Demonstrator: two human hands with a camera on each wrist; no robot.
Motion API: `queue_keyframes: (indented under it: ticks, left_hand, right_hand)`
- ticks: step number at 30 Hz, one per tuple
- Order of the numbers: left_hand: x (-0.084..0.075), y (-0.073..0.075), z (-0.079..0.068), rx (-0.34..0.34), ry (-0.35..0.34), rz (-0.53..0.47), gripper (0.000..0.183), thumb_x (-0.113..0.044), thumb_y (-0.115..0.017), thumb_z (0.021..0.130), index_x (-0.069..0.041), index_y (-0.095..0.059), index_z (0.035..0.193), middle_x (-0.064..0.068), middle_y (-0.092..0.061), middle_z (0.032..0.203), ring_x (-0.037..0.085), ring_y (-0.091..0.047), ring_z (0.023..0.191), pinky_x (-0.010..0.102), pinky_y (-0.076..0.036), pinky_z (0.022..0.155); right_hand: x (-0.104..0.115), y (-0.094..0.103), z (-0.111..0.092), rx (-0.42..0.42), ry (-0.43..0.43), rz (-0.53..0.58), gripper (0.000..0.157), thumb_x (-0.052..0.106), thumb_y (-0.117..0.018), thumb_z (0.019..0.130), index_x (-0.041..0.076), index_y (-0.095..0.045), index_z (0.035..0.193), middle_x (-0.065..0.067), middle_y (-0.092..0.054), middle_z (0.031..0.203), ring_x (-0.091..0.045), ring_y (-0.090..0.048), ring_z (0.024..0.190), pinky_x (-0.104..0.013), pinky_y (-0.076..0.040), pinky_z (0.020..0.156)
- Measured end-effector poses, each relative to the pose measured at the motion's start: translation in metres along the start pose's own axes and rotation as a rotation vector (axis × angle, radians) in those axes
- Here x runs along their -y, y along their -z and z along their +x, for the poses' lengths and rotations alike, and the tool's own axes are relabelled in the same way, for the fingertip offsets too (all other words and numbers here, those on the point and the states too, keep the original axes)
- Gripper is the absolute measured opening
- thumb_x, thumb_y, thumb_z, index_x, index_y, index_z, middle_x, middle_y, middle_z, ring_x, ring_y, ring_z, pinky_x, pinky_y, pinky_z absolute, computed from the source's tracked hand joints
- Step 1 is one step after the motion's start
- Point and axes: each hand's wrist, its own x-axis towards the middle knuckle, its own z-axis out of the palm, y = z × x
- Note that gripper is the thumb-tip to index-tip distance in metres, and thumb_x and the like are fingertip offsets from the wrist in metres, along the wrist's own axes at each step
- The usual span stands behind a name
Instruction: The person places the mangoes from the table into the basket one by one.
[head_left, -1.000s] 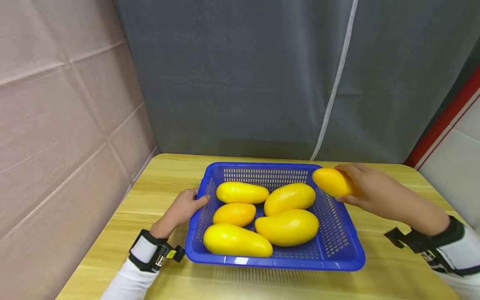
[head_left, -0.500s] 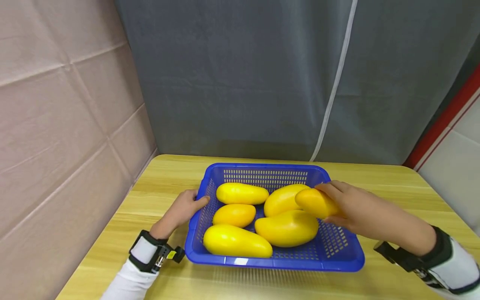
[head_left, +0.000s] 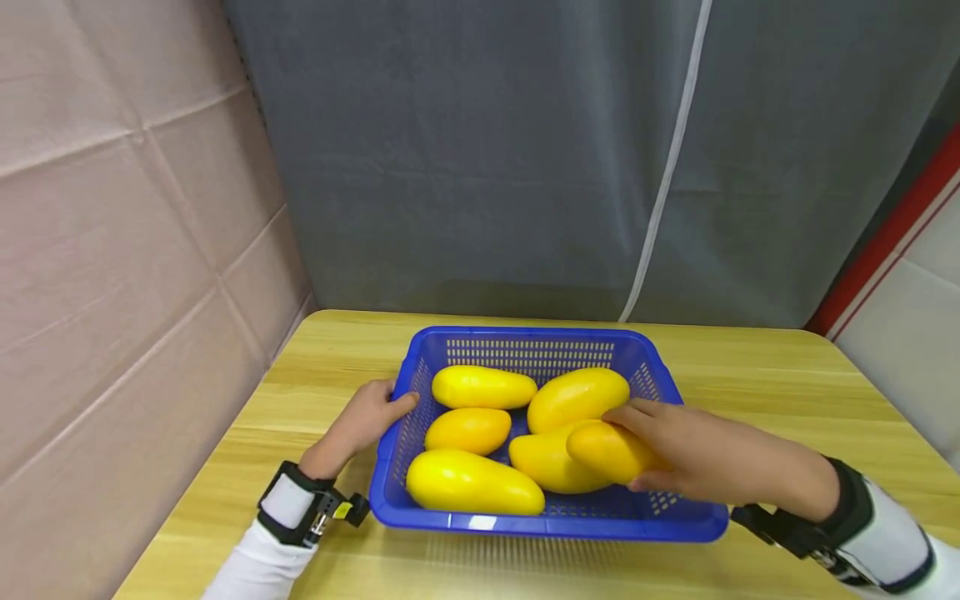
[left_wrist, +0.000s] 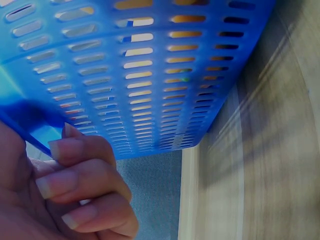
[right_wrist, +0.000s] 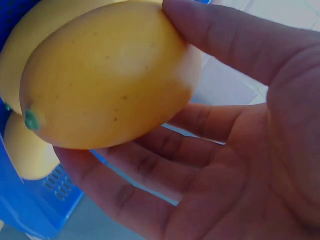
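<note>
A blue plastic basket [head_left: 525, 526] with slotted walls stands on the table, several yellow mangoes inside. My left hand [head_left: 366, 414] grips its left rim, thumb over the edge and fingers curled outside, as the left wrist view shows. Between the thumb and fingers of my right hand [head_left: 686, 446] is a smaller orange-yellow mango [head_left: 607, 452], held above the basket's right half. It partly covers the front right mango [head_left: 543, 461]; whether the two touch I cannot tell. A green stem tip shows on the held mango [right_wrist: 110, 75] in the right wrist view.
The other mangoes lie at the back right [head_left: 577, 398], back left [head_left: 483, 387], middle left [head_left: 468, 431] and front left [head_left: 472, 483]. A grey curtain [head_left: 465, 167] hangs behind the wooden table [head_left: 247, 467]. A pale quilted wall [head_left: 112, 292] borders the left side.
My right hand has carried the mango left and toward me, from over the basket's right rim to above the front right mango. The left hand and basket have stayed put.
</note>
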Motion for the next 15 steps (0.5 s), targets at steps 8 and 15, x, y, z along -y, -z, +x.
queue_keyframes:
  ticks: [8, 15]
  left_hand:
    - [0.001, 0.000, 0.000, -0.008, 0.007, -0.006, 0.034, -0.024, -0.053, 0.097, 0.007, -0.061, 0.106, 0.007, -0.066, 0.072, 0.021, -0.065, 0.057, 0.035, -0.055, 0.053]
    - [0.000, 0.000, 0.001, -0.020, 0.015, 0.005, 0.031, -0.023, -0.054, 0.096, 0.006, -0.062, 0.103, 0.008, -0.066, 0.071, 0.021, -0.065, 0.057, 0.033, -0.055, 0.053]
  right_hand:
    - [0.004, -0.008, 0.006, 0.111, -0.025, 0.073, 0.065, 0.049, -0.064, 0.086, 0.009, -0.048, 0.134, 0.005, -0.052, 0.118, -0.009, -0.050, 0.094, -0.036, -0.050, 0.087]
    - [0.007, -0.013, 0.006, 0.174, -0.041, 0.106, 0.063, 0.052, -0.061, 0.087, 0.013, -0.048, 0.135, 0.005, -0.053, 0.122, -0.009, -0.051, 0.097, -0.038, -0.048, 0.091]
